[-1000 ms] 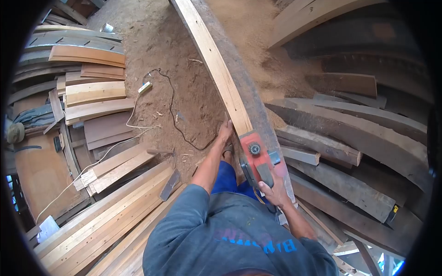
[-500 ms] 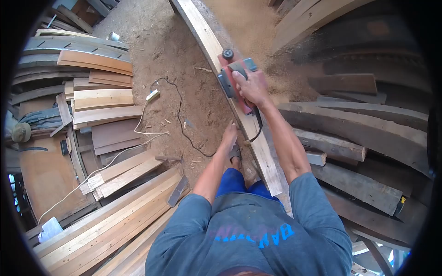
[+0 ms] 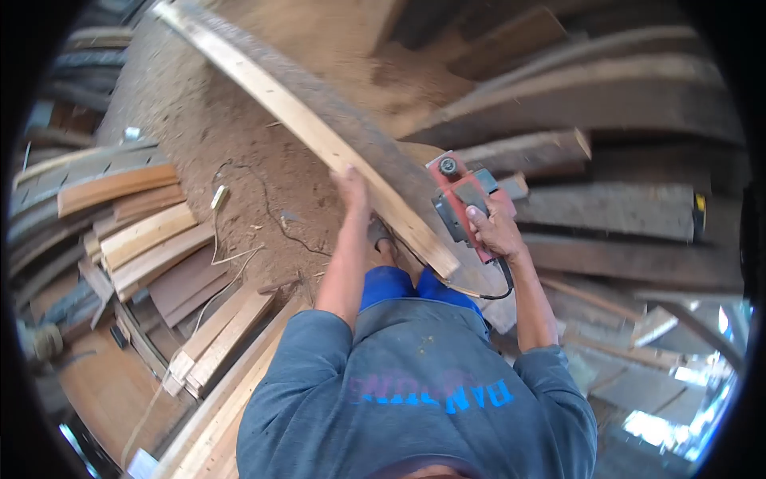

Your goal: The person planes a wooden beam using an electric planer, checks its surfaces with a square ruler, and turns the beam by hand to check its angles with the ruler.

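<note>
My right hand (image 3: pixel 496 231) is wrapped round the handle of a red electric planer (image 3: pixel 464 199), which is off the light board, to its right. A black cord hangs from the planer's rear. My left hand (image 3: pixel 351 190) is at the left edge of the long light board (image 3: pixel 291 112), its fingers on the wood and its grip partly hidden. The board lies lengthwise on a darker, worn beam (image 3: pixel 319 88), running from the upper left down to my legs.
Stacked planks (image 3: pixel 148 243) line the left side. A power strip (image 3: pixel 219 197) with cords lies on the dusty ground. Thick dark timbers (image 3: pixel 614 211) fill the right. More light boards (image 3: pixel 231 391) lie at the lower left, near my left arm.
The planer went forward along the board, then came off it to the right in my right hand. My left hand has moved up along the board's edge. The view has turned.
</note>
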Demonstrator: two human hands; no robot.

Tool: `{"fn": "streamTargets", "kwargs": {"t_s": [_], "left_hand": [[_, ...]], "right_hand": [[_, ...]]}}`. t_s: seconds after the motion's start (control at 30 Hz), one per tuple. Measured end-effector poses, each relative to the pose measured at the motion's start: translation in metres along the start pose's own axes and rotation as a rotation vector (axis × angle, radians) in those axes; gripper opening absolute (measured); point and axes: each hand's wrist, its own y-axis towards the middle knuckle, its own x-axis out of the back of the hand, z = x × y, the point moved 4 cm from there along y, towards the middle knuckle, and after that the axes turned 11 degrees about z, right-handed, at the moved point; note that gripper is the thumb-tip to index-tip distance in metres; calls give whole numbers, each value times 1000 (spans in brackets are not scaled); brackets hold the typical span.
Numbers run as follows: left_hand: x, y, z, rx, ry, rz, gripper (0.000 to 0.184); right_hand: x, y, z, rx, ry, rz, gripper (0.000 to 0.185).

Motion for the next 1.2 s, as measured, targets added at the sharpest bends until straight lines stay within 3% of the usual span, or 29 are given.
{"fn": "streamTargets", "kwargs": {"t_s": [0.17,0.23,0.3,0.37,0.6,0.7,0.8,0.93,1.07,1.13,1.2], "left_hand": [[-9,-21,0,13,312,-149,54],[-13,-34,-19,116,352,-192,55],[-12,-29,-15,82,367,-178,55],[-12,-37,-28,88,442,-233,51],[-1,-20,-7,29,481,-294,49],[-2,-27,-11,43,482,-277,50],[-5,-36,-21,83,469,-227,52],[-3,-41,-24,107,399,-186,54],[-6,-36,-18,27,328,-172,54],[-3,-31,-6,-12,270,-135,55],[8,-43,2,-241,118,80,59]], "right_hand": [[24,-68,-93,-24,-70,-73,52],[29,-90,-133,-110,-95,-55,55],[29,-107,-150,-178,-68,-10,61],[32,-116,-194,-98,-133,-54,61],[30,-133,-231,-340,48,39,59],[32,-130,-242,-340,71,46,58],[36,-131,-215,-496,-27,101,55],[36,-110,-142,-348,-900,-127,52],[27,-46,-73,-76,-650,-207,57],[3,1,-48,35,-758,-178,59],[-36,43,-18,123,-792,-57,71]]}}
